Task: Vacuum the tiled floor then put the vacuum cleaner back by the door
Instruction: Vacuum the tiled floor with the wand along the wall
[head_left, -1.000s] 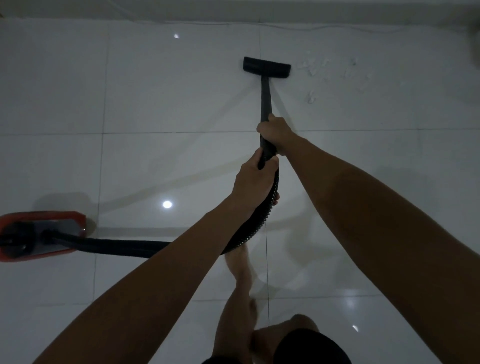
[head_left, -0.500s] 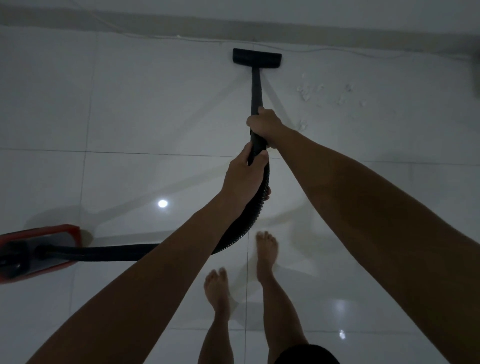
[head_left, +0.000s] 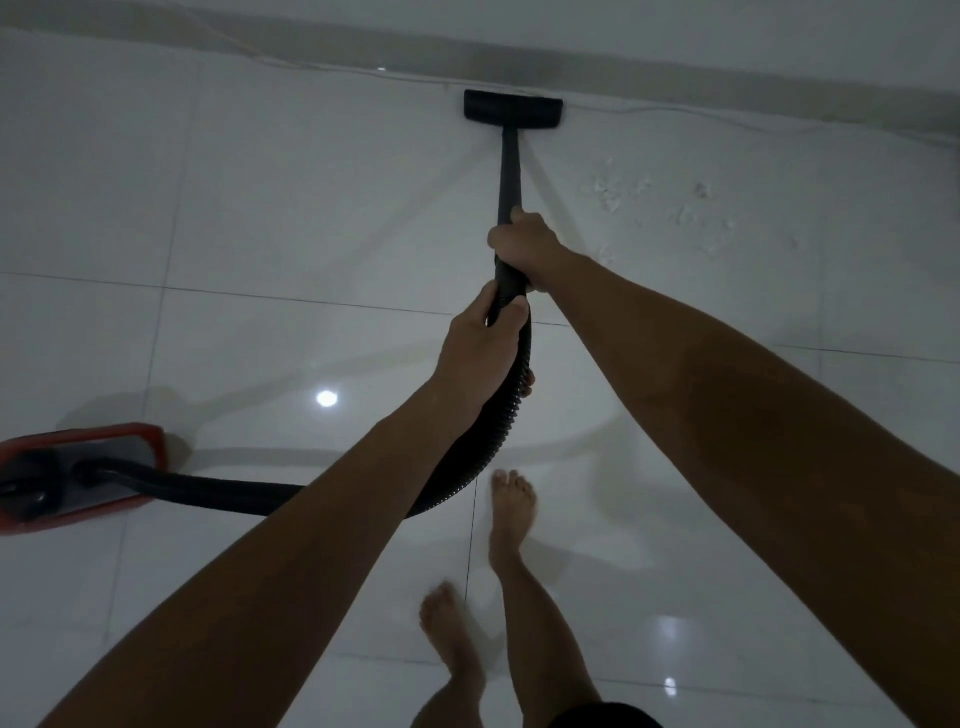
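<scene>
A black vacuum wand (head_left: 509, 171) runs away from me to a flat black floor nozzle (head_left: 513, 108) lying against the base of the far wall. My right hand (head_left: 524, 245) grips the wand partway up. Just below it, my left hand (head_left: 480, 351) grips the wand's end where the ribbed black hose (head_left: 483, 457) begins. The hose curves down and left to the red vacuum cleaner body (head_left: 78, 475) on the white tiled floor (head_left: 291, 208) at the left edge.
White scraps of debris (head_left: 691, 213) lie scattered on the tiles right of the wand. A thin white cable (head_left: 675, 106) runs along the wall base. My bare feet (head_left: 511, 501) stand on the tiles below the hose.
The nozzle has been pushed forward from mid-tile to the wall base. I have stepped forward with it, and the view has tilted up to show more wall.
</scene>
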